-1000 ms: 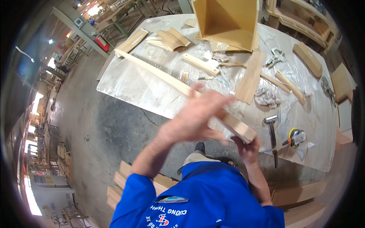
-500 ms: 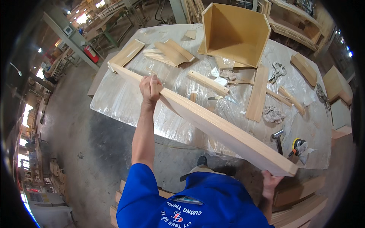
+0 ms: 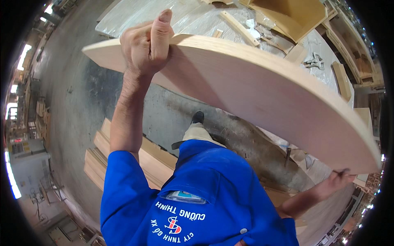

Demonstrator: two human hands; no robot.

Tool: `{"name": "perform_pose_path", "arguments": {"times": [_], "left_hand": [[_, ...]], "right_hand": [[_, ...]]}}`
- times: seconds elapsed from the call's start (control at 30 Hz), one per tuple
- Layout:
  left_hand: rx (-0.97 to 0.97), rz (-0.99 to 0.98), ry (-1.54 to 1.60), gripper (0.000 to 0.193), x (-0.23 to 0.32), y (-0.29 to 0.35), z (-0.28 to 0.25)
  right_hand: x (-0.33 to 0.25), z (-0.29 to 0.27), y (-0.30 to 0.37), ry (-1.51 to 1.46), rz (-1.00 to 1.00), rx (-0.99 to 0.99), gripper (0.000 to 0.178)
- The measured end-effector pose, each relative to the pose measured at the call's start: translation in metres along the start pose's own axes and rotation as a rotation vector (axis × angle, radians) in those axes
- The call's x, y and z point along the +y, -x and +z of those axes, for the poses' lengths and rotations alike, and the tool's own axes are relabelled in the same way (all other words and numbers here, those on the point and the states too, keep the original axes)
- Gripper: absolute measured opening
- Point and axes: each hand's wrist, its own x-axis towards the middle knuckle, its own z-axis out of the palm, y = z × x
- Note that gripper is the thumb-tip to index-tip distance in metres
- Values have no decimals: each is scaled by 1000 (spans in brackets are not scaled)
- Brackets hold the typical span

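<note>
A long, pale wooden board [image 3: 246,98] is held up on edge in front of my chest, its broad face turned toward me. My left hand [image 3: 146,44] grips its upper edge near the left end, thumb on top and fingers out of sight behind. At the far right end my right hand [image 3: 339,180] holds the lower corner from beneath; some of its fingers are hidden by the board. Beyond the board stretches the worktable [image 3: 123,20], covered in clear plastic film, with a drilled wooden strip [image 3: 239,28] and a metal clamp [image 3: 314,61] on it.
An open yellowish wooden box [image 3: 293,16] stands on the table's far side. Stacked wooden boards [image 3: 154,166] lie on the floor behind my left arm. A hammer [image 3: 287,156] shows below the board. Grey concrete floor [image 3: 78,94] runs along the left.
The board has come up and closer to me, its broad face now showing. Both hands keep their hold; my right hand has moved outward to the right. The view has tipped lower.
</note>
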Motion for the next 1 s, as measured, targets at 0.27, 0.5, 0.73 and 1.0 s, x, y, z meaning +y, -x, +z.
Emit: {"name": "perform_pose_path", "arguments": {"times": [0.27,0.5,0.73,1.0], "left_hand": [[257,-440,211,61,-16,134,16],[301,-751,513,71,-66,205,76],[427,-1049,685,68,-117,243,126],[313,-1225,858,59,-101,199,160]], "right_hand": [[-46,66,-92,-605,170,-94,55],[-51,224,0,-430,313,-311,63],[-105,369,88,-229,174,-393,47],[-50,375,109,-57,287,-714,54]]}}
